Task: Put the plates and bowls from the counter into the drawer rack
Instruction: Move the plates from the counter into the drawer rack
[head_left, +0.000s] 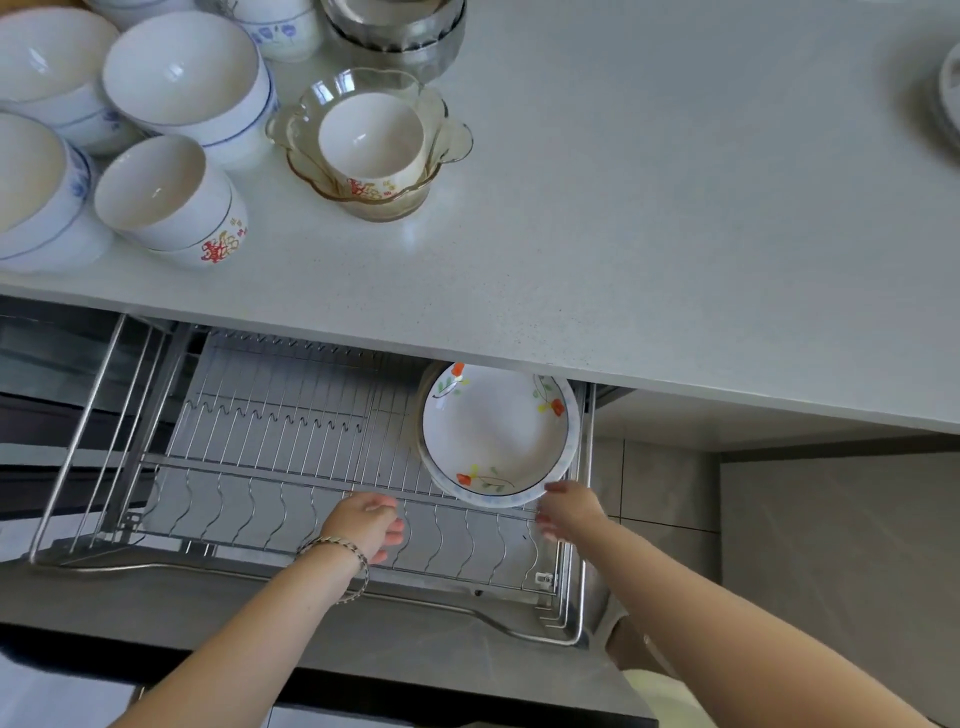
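Flowered plates (493, 431) lie stacked at the right end of the pulled-out drawer rack (291, 415), partly under the counter (623, 234) edge. The right hand (569, 512), fingers loosely spread and grasping nothing, is at the stack's near rim; contact cannot be told through blur. The left hand (366, 522), relaxed and empty, hovers over the rack's near wires. Bowls (176, 73) stand on the counter, far left.
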